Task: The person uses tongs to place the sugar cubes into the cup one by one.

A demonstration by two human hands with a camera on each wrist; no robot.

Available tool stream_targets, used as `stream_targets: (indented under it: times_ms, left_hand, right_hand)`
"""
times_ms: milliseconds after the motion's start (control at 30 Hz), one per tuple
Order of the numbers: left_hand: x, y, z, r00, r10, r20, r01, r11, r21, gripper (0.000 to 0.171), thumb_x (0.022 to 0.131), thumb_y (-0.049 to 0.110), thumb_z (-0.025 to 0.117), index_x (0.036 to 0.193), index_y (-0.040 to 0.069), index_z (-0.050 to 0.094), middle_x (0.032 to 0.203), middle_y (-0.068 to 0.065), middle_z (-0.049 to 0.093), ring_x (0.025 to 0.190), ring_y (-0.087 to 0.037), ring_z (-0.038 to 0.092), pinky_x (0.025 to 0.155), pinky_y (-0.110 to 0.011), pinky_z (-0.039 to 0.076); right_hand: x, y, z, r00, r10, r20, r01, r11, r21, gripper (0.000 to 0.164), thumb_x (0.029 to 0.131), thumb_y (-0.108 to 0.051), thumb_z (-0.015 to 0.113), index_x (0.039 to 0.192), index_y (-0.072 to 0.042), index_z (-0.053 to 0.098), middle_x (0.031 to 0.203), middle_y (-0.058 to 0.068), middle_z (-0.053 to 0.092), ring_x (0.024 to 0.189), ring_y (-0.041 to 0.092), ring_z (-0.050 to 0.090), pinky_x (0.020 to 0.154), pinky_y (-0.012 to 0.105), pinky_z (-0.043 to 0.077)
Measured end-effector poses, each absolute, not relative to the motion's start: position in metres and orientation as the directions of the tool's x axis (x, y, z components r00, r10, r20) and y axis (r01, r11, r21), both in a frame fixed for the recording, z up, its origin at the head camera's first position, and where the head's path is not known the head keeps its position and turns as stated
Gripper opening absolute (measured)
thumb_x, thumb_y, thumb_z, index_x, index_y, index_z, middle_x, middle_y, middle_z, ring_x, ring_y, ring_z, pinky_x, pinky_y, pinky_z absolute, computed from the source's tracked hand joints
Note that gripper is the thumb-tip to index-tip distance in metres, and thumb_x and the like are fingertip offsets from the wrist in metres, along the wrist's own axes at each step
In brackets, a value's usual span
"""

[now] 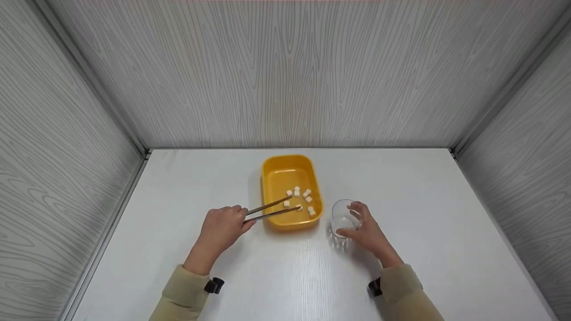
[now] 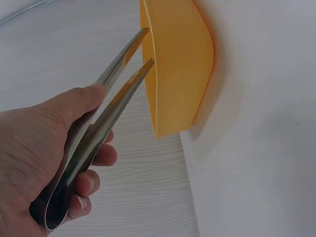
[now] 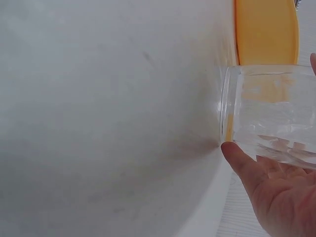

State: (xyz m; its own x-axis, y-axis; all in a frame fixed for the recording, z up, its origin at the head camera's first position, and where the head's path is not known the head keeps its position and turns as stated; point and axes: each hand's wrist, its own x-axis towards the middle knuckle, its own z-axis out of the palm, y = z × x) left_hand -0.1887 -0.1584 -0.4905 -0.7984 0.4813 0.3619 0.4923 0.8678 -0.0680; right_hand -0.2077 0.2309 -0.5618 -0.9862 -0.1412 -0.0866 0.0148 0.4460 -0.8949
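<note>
My left hand point(image 1: 224, 227) grips a pair of metal tongs point(image 1: 273, 214), thumb on one arm and fingers on the other in the left wrist view. The tongs' arms stand apart, their tips reaching over the near rim into a yellow tray point(image 1: 279, 180). Several small white cubes point(image 1: 287, 204) lie in the tray's near half; the lower tip overlaps one cube point(image 1: 299, 207) in the head view. To the tray's right, my right hand point(image 1: 366, 229) holds a clear glass point(image 3: 266, 108) from its right side, fingers curled around it and thumb low by the base. The glass stands upright on the table.
The white table point(image 1: 214, 178) carries the tray and glass near its middle. Grey wood-grain panels rise at the back point(image 1: 285, 76), left point(image 1: 58, 156) and right point(image 1: 522, 147). Black bands point(image 1: 214, 285) sit at both wrists.
</note>
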Motion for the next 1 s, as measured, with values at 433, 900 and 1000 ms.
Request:
stream_targets:
  times_ms: [433, 900, 1000]
  left_hand:
    - [-0.202, -0.139, -0.490, -0.803, 0.521, 0.289, 0.498, 0.853, -0.154, 0.027, 0.086, 0.033, 0.077, 0.082, 0.006, 0.073, 0.062, -0.003, 0.057, 0.048, -0.016, 0.045, 0.046, -0.031, 0.043]
    - [-0.211, -0.132, -0.502, -0.818, 0.508, 0.268, 0.503, 0.859, -0.093, 0.028, 0.085, 0.032, 0.077, 0.078, 0.006, 0.073, 0.060, -0.003, 0.056, 0.047, -0.017, 0.047, 0.045, -0.034, 0.043]
    - [-0.212, -0.132, -0.504, -0.818, 0.510, 0.267, 0.502, 0.859, -0.105, 0.028, 0.086, 0.033, 0.076, 0.080, 0.006, 0.074, 0.061, -0.003, 0.056, 0.047, -0.017, 0.047, 0.045, -0.033, 0.043]
  right_hand:
    - [-0.209, 0.232, -0.561, -0.985, -0.142, -0.093, 0.016, 0.465, -0.885, 0.097, 0.074, -0.028, 0.087, 0.147, -0.010, 0.026, 0.152, 0.011, 0.037, 0.142, 0.030, 0.030, 0.109, 0.055, 0.028]
    - [-0.208, 0.231, -0.563, -0.986, -0.142, -0.090, 0.013, 0.470, -0.883, 0.098, 0.076, -0.023, 0.086, 0.149, -0.009, 0.022, 0.152, 0.011, 0.036, 0.143, 0.031, 0.030, 0.106, 0.054, 0.033]
    - [-0.210, 0.231, -0.564, -0.987, -0.135, -0.092, 0.017, 0.474, -0.880, 0.095, 0.077, -0.021, 0.086, 0.148, -0.009, 0.024, 0.152, 0.012, 0.037, 0.143, 0.032, 0.029, 0.106, 0.054, 0.032]
